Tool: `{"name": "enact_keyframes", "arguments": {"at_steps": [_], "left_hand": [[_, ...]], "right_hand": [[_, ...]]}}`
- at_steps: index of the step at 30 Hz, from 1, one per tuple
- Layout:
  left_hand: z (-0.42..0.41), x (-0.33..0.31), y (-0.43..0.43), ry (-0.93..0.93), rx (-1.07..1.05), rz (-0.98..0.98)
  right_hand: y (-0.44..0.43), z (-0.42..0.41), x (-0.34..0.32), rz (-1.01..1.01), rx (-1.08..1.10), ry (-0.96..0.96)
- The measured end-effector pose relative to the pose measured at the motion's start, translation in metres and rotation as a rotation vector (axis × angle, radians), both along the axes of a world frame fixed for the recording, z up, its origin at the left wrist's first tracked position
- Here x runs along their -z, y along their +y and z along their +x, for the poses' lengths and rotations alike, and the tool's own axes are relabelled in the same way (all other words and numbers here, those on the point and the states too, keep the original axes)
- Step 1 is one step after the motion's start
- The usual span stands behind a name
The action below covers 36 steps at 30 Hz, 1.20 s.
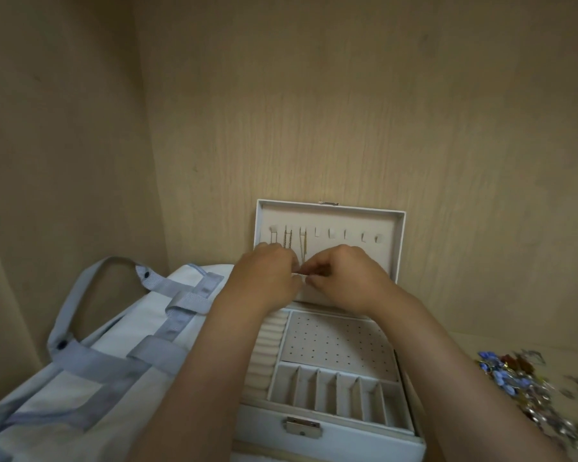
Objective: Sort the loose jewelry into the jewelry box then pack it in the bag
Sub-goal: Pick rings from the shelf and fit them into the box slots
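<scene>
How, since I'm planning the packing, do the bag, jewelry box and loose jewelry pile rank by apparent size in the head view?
1. bag, though cropped by the frame
2. jewelry box, lid open
3. loose jewelry pile, blurred and cropped, so its full extent is unsure

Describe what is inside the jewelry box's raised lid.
A row of hooks, with gold chains hanging from the left ones. The left hand and right hand, pinching a thin piece between them, cover the lower lid, hiding anything there.
</scene>
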<state>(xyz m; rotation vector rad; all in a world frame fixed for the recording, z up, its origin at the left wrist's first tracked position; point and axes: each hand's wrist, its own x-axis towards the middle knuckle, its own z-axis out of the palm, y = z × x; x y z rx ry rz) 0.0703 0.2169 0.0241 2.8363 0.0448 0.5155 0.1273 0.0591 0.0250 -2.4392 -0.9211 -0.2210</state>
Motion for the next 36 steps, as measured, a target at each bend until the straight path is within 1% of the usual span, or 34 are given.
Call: {"name": "enact_keyframes", "arguments": {"at_steps": [4, 7, 13, 17, 20, 23, 27, 31, 33, 36], "left_hand": [[0.002, -0.002, -0.013, -0.099, 0.088, -0.086], [0.001, -0.004, -0.035, -0.129, 0.171, -0.135], [0.001, 0.003, -0.102, -0.106, 0.33, -0.283], [0.012, 0.012, -0.154, -0.053, 0.393, -0.309], [0.023, 0.022, -0.192, 0.033, 0.412, -0.302], [0.033, 0.032, -0.223, 0.136, 0.431, -0.254], [0.042, 0.044, -0.252, 0.234, 0.419, -0.171], [0.05, 0.056, -0.263, 0.244, 0.393, -0.046], [0.052, 0.065, -0.265, 0.241, 0.396, -0.057], [0.054, 0.076, -0.263, 0.238, 0.406, -0.088]], "right_hand": [[-0.035, -0.008, -0.01, 0.152, -0.002, 0.061], [-0.08, -0.009, -0.012, 0.2, 0.051, 0.08], [-0.185, -0.004, 0.001, 0.17, 0.221, 0.134], [-0.238, -0.002, 0.017, 0.087, 0.304, 0.158], [-0.265, 0.004, 0.033, 0.011, 0.367, 0.13], [-0.281, 0.01, 0.045, -0.067, 0.422, 0.137], [-0.285, 0.019, 0.058, -0.129, 0.415, 0.132], [-0.286, 0.024, 0.067, -0.158, 0.376, 0.165], [-0.285, 0.025, 0.071, -0.167, 0.365, 0.203], [-0.283, 0.028, 0.075, -0.199, 0.335, 0.196]]}}
